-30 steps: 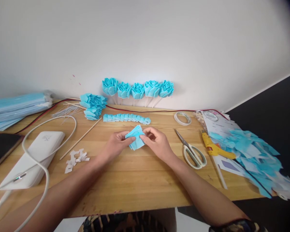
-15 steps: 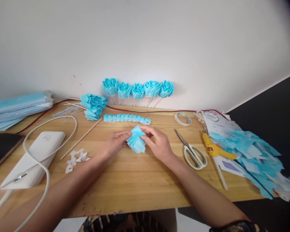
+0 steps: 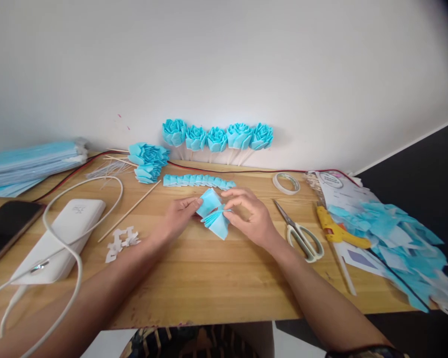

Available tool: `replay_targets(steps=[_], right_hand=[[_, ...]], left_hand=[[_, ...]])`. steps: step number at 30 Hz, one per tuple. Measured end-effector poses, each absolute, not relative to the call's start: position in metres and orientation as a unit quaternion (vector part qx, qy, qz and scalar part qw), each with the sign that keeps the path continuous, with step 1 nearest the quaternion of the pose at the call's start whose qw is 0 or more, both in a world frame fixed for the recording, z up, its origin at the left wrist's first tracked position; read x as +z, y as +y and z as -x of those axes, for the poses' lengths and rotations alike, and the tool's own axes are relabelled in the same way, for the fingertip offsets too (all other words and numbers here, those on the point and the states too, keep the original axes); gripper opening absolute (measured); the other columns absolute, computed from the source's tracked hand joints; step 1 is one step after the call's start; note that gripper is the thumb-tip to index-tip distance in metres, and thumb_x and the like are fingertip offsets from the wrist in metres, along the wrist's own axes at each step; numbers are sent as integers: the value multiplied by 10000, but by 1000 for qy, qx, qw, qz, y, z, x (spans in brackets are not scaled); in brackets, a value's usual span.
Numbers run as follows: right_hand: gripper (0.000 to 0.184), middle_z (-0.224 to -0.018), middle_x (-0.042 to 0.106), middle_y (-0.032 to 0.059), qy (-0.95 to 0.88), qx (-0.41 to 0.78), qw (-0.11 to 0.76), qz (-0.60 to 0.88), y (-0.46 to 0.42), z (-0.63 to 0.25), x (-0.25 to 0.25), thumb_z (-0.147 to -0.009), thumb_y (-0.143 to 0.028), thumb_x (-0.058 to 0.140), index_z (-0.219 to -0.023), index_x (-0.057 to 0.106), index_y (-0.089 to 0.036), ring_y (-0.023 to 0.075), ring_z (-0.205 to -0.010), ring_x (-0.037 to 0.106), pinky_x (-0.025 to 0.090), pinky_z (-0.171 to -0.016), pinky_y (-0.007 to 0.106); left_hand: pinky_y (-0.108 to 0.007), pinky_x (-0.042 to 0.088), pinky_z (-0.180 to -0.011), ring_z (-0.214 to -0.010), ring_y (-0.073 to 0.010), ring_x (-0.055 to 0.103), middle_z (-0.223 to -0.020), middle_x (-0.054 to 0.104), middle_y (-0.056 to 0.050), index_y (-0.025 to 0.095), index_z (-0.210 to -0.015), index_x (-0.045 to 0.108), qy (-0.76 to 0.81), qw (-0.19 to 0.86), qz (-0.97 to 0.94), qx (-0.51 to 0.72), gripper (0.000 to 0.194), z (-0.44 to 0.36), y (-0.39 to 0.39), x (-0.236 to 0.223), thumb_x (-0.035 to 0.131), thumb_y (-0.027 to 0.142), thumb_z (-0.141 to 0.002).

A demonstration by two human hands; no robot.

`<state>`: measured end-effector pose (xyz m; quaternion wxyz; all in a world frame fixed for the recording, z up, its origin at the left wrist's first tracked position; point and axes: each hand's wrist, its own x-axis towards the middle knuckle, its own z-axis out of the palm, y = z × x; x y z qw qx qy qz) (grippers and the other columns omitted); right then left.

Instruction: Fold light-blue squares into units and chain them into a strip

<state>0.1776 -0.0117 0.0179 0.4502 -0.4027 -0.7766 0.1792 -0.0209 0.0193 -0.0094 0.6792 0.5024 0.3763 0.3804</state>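
Note:
Between my hands, above the middle of the table, is a stack of thin blue fabric squares (image 3: 211, 201), fanned apart into layers. My left hand (image 3: 182, 214) pinches its left edge between thumb and fingers. The thumb and a finger of my right hand (image 3: 251, 214) grip the right corner of several layers, and its other fingers are curled above. Just behind the hands lies a row of folded blue petals (image 3: 197, 180). Blue fabric flowers on sticks (image 3: 217, 139) lean on the wall, and more flowers (image 3: 148, 155) lie at the back left.
Scissors (image 3: 302, 233), a tape roll (image 3: 286, 183) and a yellow glue gun (image 3: 336, 231) lie to the right, beside a pile of blue scraps (image 3: 395, 228). On the left are a white power bank (image 3: 65, 238), a looping cable (image 3: 79, 263), a phone (image 3: 13, 226), a wooden stick (image 3: 130, 210) and white scraps (image 3: 121, 241).
The stack was held compact, then fanned out; now its layers are parted with a gap between them. My right hand's fingers have lifted and shifted slightly right. The view has turned slightly left.

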Motion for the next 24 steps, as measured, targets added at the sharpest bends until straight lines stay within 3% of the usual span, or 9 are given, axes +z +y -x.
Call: replay_targets(steps=[6, 11, 16, 21, 24], right_hand=[[78, -857, 712, 22, -791, 283, 398, 368, -22, -177, 26, -815, -154, 619, -868, 628, -211, 154, -819, 660, 503, -789, 306], [91, -836, 707, 10, -752, 251, 405, 455, -20, -174, 16, -811, -209, 623, -900, 639, -211, 137, -741, 652, 504, -686, 252], [219, -903, 717, 12, -718, 226, 412, 514, -15, -173, 10, -813, -236, 610, -1031, 633, -238, 154, -782, 668, 525, -730, 275], [236, -876, 718, 6, -717, 208, 413, 521, -17, -172, 10, -817, -238, 601, -1050, 634, -248, 153, -772, 670, 527, -738, 274], [236, -834, 711, -8, -714, 201, 418, 524, -18, -170, 10, -819, -226, 595, -1051, 633, -253, 141, -731, 660, 526, -713, 260]], left_hand=[[-237, 410, -646, -667, -146, 537, -693, 621, -20, 135, -718, 642, 413, 603, -582, 358, 380, 22, 17, -6, 541, 484, -828], [-248, 418, -673, -702, -162, 549, -737, 640, -20, 134, -790, 667, 391, 597, -623, 320, 383, 21, 14, -3, 507, 475, -853], [-265, 432, -746, -767, -188, 578, -777, 665, -28, 138, -801, 689, 360, 614, -630, 312, 367, 19, 12, 1, 529, 466, -842], [-268, 437, -723, -763, -193, 576, -762, 659, -36, 137, -765, 676, 377, 613, -615, 323, 419, 19, 9, 7, 492, 502, -857], [-255, 435, -717, -784, -188, 578, -814, 670, -32, 141, -851, 686, 378, 604, -627, 314, 387, 19, 8, 7, 553, 503, -826]])
